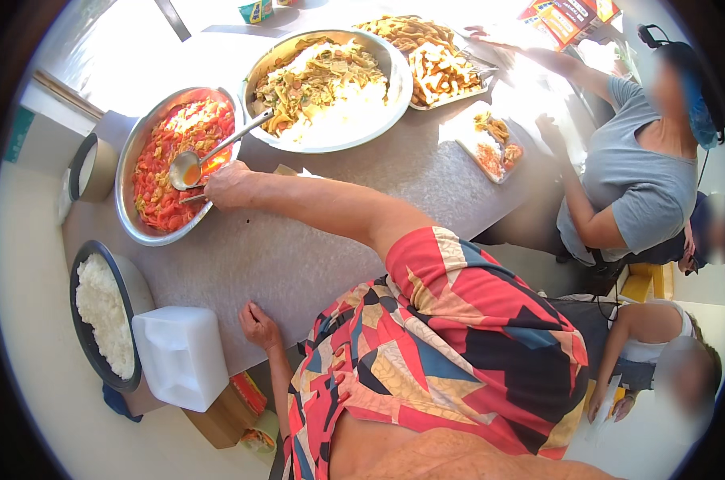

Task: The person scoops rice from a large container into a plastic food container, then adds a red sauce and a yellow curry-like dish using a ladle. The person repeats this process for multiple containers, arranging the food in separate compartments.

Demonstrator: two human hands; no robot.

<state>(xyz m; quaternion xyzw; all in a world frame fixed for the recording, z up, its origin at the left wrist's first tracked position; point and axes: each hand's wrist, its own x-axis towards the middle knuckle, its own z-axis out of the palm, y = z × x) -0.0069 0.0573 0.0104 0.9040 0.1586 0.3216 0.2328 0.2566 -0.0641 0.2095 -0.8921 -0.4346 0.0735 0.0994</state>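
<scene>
My right hand (227, 185) reaches over the near rim of a steel basin (152, 239) of stewed tomato and egg (179, 129). It grips metal tongs (192, 198), whose narrow ends point into the food; the rest is hidden in my fist. Just beyond, a steel ladle (185, 170) with some orange liquid in its bowl lies in the same basin, its handle slanting up across the rim. My left hand (260, 327) rests at the grey table's (278, 258) near edge, fingers loosely curled, holding nothing.
Left stand a pot of white rice (104, 318), a white plastic container (181, 357) and a smaller pot (92, 168). Beyond are a basin of cabbage dish (326, 90), trays of fried food (443, 75) and a filled compartment tray (491, 144). A co-worker (632, 162) reaches across at right.
</scene>
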